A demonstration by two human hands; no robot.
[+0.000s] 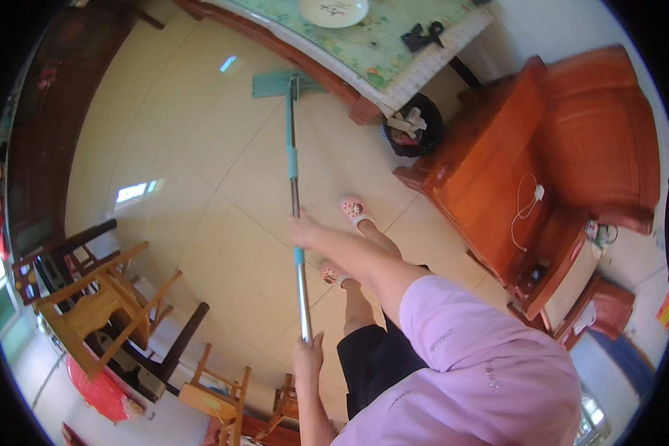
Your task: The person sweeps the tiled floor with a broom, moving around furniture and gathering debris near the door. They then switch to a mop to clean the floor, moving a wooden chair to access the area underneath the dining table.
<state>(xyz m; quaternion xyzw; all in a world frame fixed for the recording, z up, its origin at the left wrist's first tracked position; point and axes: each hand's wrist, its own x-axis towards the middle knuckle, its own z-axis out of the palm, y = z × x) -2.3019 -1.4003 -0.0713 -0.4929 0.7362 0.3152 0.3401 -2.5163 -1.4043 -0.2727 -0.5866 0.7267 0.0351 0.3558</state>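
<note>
A flat mop with a teal and silver pole reaches from my hands toward the far side of the room. Its teal head lies flat on the tiles, its right end beside the low table's wooden base. My right hand is wrapped round the middle of the pole. Closer to me, my left hand closes on the pole's top end.
A low table with a patterned cover bears a white plate. By its corner stands a black waste bin holding rubbish. A reddish wooden bench is at right; wooden stools crowd the lower left.
</note>
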